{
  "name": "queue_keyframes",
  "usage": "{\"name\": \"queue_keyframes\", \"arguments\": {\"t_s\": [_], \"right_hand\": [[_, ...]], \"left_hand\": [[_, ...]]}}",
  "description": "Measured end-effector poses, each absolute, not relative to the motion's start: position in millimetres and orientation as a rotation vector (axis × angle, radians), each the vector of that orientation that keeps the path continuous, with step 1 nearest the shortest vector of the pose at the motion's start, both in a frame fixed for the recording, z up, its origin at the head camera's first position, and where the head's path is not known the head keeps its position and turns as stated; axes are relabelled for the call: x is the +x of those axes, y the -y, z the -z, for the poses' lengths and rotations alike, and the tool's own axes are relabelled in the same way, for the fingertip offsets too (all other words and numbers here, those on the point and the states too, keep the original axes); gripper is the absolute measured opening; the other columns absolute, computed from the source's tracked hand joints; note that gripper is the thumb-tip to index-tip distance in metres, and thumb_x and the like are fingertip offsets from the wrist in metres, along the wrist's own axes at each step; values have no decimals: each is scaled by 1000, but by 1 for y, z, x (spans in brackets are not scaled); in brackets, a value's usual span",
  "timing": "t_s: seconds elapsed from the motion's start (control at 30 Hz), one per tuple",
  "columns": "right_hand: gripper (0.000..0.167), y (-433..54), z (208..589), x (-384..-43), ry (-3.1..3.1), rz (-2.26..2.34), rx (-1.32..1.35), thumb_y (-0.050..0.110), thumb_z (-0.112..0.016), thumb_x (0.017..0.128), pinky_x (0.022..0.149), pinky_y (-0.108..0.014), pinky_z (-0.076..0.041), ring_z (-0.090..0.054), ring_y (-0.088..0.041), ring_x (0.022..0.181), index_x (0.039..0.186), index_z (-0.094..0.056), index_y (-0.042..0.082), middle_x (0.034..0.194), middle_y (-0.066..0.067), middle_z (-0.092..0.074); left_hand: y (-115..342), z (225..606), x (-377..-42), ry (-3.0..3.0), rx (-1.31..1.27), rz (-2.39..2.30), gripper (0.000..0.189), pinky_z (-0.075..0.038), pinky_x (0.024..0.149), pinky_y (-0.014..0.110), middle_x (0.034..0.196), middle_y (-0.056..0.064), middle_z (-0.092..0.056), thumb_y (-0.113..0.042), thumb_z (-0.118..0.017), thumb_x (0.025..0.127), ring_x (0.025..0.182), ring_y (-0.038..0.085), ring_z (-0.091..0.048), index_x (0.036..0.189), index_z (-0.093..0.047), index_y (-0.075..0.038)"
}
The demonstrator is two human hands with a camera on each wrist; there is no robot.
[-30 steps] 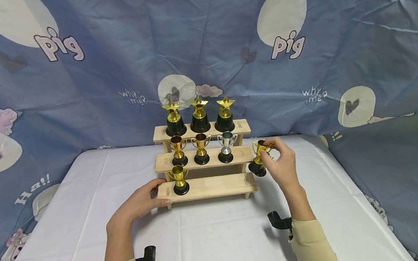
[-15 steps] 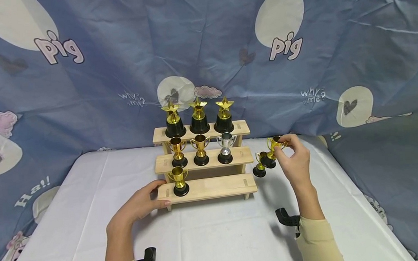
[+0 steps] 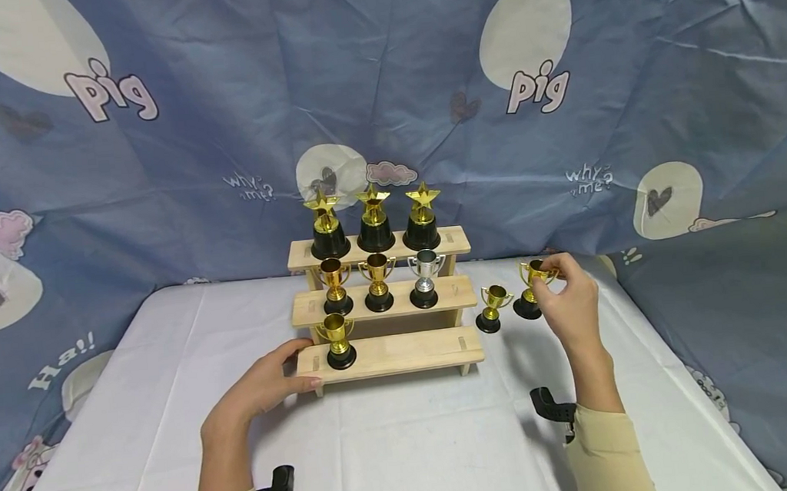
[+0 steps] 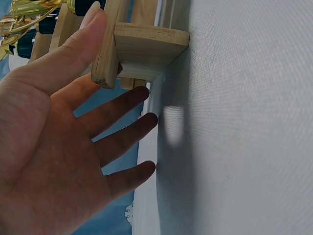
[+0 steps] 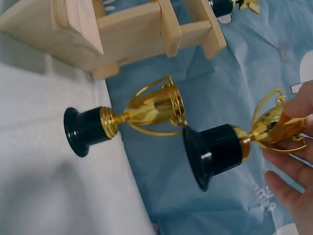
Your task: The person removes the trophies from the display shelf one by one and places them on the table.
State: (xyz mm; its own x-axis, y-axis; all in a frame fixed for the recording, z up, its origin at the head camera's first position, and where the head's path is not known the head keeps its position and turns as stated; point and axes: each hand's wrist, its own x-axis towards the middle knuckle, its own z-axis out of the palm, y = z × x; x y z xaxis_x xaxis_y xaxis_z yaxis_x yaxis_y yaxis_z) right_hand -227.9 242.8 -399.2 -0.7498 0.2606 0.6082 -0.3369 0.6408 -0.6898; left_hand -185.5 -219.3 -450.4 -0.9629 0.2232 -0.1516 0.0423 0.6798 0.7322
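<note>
A three-tier wooden stand (image 3: 402,351) stands on the table. At the left end of its lowest board, my left hand (image 3: 262,383) grips the wood between thumb and index finger; the other fingers (image 4: 128,143) are spread beside it. My right hand (image 3: 570,301) pinches the cup part of a small gold trophy (image 3: 527,306) with a black base. In the right wrist view, this trophy's base (image 5: 217,152) is raised off the cloth. A second gold trophy (image 3: 492,311) stands upright on the table between the held one and the stand.
Three star trophies (image 3: 374,228) line the top tier. Two gold-coloured cups (image 3: 379,284) and a silver cup (image 3: 427,280) occupy the middle tier. One gold cup (image 3: 338,342) stands at the left of the bottom tier. A blue printed curtain (image 3: 218,136) hangs behind the white-covered table (image 3: 410,452).
My right hand has moved right with the gold trophy, away from the stand. The second gold trophy on the table has come fully into sight. My left hand stays on the stand.
</note>
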Motion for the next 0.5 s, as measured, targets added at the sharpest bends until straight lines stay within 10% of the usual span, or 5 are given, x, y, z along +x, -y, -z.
{"name": "queue_keyframes", "arguments": {"t_s": [0.5], "right_hand": [[14,-255,414,-236,2480,-1000,-123,12,-68,87,79,-38,-43,-60,-34,94,100,-64,7,100,-15,-70]], "left_hand": [[219,448,-185,-2660,212,-1142,78,-33,113,63,150,19,-47,-44,-79,81,142,44,-39,144,-48,-10]]}}
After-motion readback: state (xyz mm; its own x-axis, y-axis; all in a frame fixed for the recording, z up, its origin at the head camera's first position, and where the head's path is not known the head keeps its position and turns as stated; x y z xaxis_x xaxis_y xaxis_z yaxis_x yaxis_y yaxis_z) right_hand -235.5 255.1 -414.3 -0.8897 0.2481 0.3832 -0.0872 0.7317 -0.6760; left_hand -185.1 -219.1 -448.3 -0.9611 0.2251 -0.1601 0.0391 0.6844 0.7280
